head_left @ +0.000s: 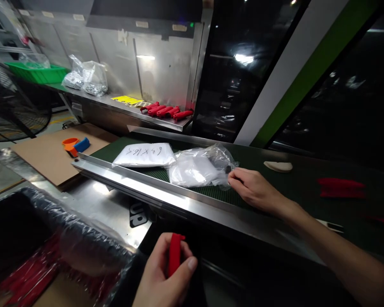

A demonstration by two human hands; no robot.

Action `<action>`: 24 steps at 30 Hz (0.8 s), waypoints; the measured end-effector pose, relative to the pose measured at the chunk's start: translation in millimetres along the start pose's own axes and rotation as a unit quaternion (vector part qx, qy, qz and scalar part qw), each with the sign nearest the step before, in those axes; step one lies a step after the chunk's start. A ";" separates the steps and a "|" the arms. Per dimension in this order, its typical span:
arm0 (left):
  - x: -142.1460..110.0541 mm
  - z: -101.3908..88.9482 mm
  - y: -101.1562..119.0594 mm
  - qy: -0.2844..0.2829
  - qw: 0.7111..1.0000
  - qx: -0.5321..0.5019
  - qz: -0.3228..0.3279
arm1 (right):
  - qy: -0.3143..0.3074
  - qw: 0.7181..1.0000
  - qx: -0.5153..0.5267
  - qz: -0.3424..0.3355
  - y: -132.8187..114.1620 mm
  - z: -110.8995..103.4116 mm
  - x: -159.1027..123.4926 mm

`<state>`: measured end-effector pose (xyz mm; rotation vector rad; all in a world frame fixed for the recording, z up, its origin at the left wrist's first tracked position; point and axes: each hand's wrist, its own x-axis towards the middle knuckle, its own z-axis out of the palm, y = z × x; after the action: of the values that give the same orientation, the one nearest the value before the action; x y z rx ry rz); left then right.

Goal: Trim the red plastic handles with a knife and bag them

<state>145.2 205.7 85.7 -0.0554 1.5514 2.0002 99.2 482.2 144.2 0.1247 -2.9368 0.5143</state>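
My left hand (166, 273) is closed around a red plastic part (174, 256), held in front of the conveyor's metal edge. Fingers curled, my right hand (252, 187) pinches the right end of a clear plastic bag (195, 168) on the green belt (240, 198). A small dark spot shows at its fingertips; I cannot make out what it is. To the left of the bag lies a white packet (144, 154) with handwriting on it. Farther right on the belt are a pale curved piece (277, 166) and another red part (341, 187).
A bin lined with dark plastic (92, 230) holds red pieces at lower left. Several red parts (166, 111) line the metal shelf, with bags of small parts (94, 79) and a green crate (38, 72). Orange and blue tape rolls (75, 146) lie on cardboard (45, 160). A fan (13, 102) stands left.
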 end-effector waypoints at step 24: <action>-23.6 30.2 -48.9 0.031 0.993 0.097 -0.052 | 0.106 0.904 0.364 0.197 -91.8 99.3 -182.8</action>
<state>197.5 229.3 61.7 -0.1191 1.7402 1.7746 275.2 372.0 51.5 -0.4241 -2.4000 1.5494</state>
